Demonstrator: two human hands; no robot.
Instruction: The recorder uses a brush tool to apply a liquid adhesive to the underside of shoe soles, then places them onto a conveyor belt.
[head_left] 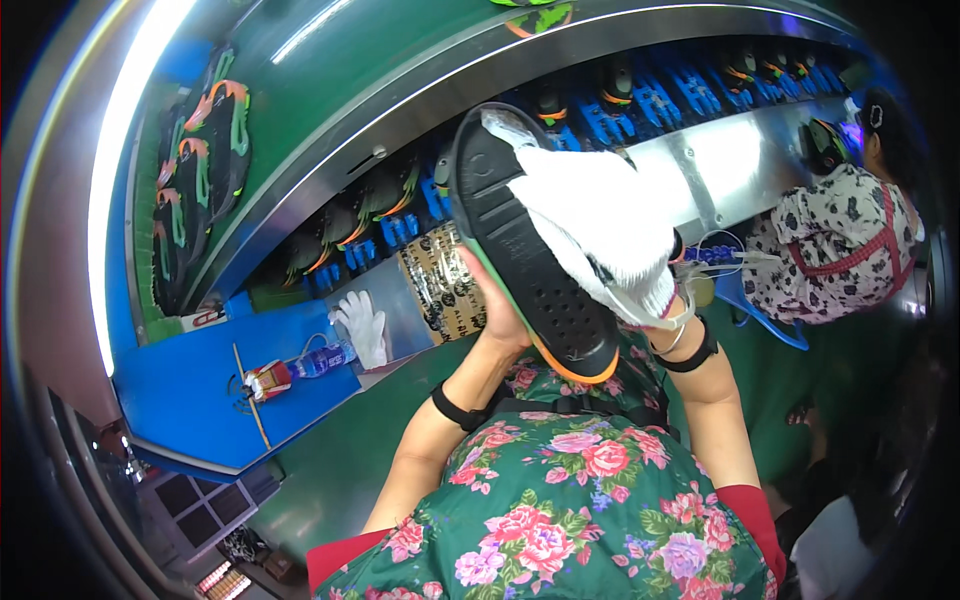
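Note:
A black shoe sole (540, 250) with an orange and green rim is held up before me, its underside toward me. My bare left hand (497, 310) grips its left edge, thumb along the side. My right hand (605, 220), in a white knitted glove, lies across the sole's right side. A pale, partly see-through covering (508, 127) shows at the glove's fingertip by the sole's upper end. The other gloved fingertips and the upper side of the shoe are hidden. A pale band (650, 318) hangs loosely at my right wrist.
Behind the sole, a line carries several shoes on blue holders (655, 100). At left, a blue table (190, 385) bears a white glove (362, 328), a bottle (318, 362) and a thin stick (250, 395). Shoes fill a rack (145, 250). A co-worker (835, 245) sits right.

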